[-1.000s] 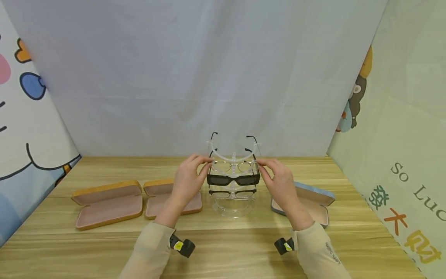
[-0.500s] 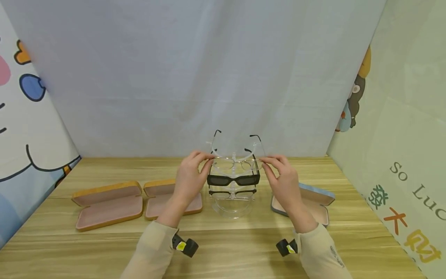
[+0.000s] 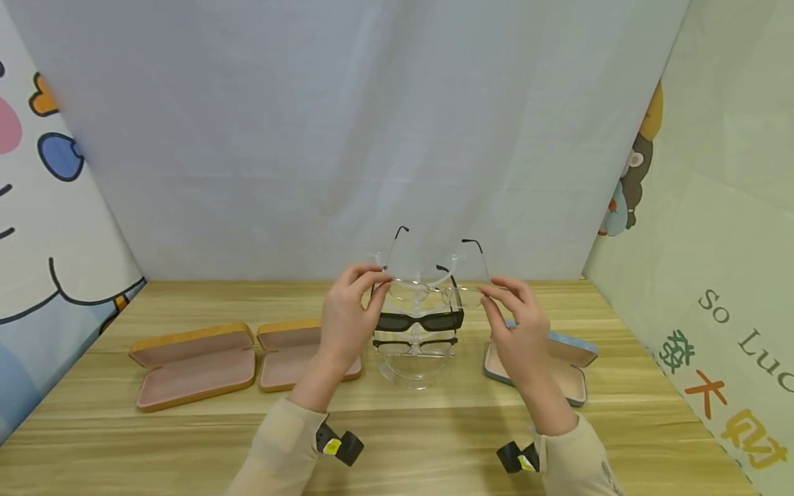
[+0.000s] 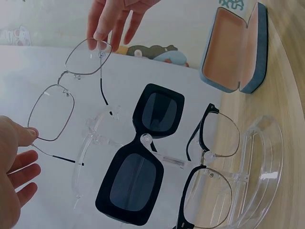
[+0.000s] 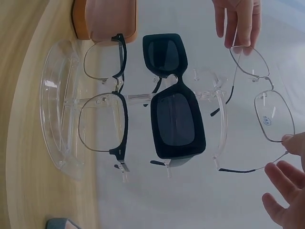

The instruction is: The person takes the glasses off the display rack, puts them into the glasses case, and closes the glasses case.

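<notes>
Thin metal-rimmed glasses (image 3: pixel 409 289), temples unfolded and pointing away, are held up between both hands. The left hand (image 3: pixel 353 306) pinches one outer corner of the frame; the right hand (image 3: pixel 517 320) pinches the other. In both wrist views the glasses stand apart from the clear display stand (image 4: pixel 259 176). Below them on the stand sit thick black sunglasses (image 3: pixel 418 322). Under those, on a lower tier, is a pair of black half-rim glasses (image 3: pixel 414 346). The stand's top arm (image 5: pixel 221 129) carries no glasses.
Two open yellow cases (image 3: pixel 195 368) (image 3: pixel 279 372) with pink lining lie left of the stand. An open blue case (image 3: pixel 571 351) lies to the right, partly behind the right hand. A white cloth (image 3: pixel 279 172) hangs behind the wooden table (image 3: pixel 409 448).
Both hands have shifted right with the metal-rimmed glasses, which have come away from the stand and now tilt slightly. The sunglasses, half-rim glasses and cases have stayed put.
</notes>
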The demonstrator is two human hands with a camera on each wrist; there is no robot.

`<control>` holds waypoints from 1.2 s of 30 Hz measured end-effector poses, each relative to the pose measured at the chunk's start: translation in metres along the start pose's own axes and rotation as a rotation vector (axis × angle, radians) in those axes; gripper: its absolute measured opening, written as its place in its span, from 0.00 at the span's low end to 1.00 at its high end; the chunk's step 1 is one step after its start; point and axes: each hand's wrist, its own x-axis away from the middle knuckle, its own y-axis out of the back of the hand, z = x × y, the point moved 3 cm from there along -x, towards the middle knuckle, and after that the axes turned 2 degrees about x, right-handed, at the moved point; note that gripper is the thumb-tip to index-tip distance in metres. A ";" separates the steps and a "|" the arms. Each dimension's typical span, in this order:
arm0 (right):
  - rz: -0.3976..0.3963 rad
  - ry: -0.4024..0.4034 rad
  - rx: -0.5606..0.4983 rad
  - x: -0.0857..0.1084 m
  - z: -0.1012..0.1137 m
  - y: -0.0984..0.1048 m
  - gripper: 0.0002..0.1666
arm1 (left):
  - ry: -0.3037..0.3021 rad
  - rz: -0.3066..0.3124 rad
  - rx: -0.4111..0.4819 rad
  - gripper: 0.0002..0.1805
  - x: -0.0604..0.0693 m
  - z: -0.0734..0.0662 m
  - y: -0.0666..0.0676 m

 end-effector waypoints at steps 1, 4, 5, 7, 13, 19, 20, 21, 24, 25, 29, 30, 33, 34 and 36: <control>-0.011 0.000 -0.005 0.001 0.001 0.001 0.11 | 0.000 -0.006 0.008 0.05 0.001 -0.001 0.000; -0.026 -0.003 -0.006 0.002 0.003 0.005 0.12 | -0.003 -0.024 0.034 0.05 0.002 -0.004 -0.002; -0.034 -0.003 -0.002 0.002 0.003 0.006 0.12 | -0.004 -0.029 0.041 0.05 0.003 -0.005 -0.002; -0.047 -0.005 -0.008 0.003 0.005 0.008 0.12 | -0.002 -0.031 0.057 0.05 0.004 -0.007 -0.003; -0.056 -0.019 -0.012 0.005 0.007 0.014 0.12 | 0.015 -0.019 0.100 0.06 0.007 -0.010 -0.006; -0.048 -0.027 -0.034 0.009 0.006 0.019 0.11 | 0.023 -0.014 0.125 0.06 0.009 -0.013 -0.010; -0.048 -0.026 -0.035 0.009 0.005 0.020 0.11 | 0.020 -0.014 0.131 0.07 0.008 -0.013 -0.011; -0.051 -0.024 -0.038 0.009 0.005 0.021 0.11 | 0.017 -0.015 0.134 0.07 0.008 -0.014 -0.011; -0.063 -0.019 -0.050 0.009 0.004 0.024 0.11 | 0.012 -0.015 0.147 0.07 0.008 -0.016 -0.014; -0.067 -0.015 -0.053 0.010 0.004 0.025 0.11 | 0.012 -0.013 0.151 0.07 0.008 -0.016 -0.015; -0.078 -0.004 -0.066 0.011 0.002 0.028 0.12 | 0.007 -0.006 0.150 0.07 0.009 -0.018 -0.018; -0.079 -0.002 -0.064 0.011 0.001 0.029 0.12 | 0.006 -0.005 0.152 0.07 0.010 -0.018 -0.019; -0.080 0.002 -0.057 0.012 0.000 0.031 0.13 | -0.008 -0.010 0.161 0.07 0.010 -0.020 -0.020; -0.081 0.001 -0.051 0.012 -0.001 0.032 0.13 | -0.012 -0.012 0.167 0.07 0.011 -0.020 -0.020; -0.079 -0.007 -0.053 0.013 -0.001 0.033 0.13 | -0.020 -0.011 0.174 0.07 0.011 -0.021 -0.021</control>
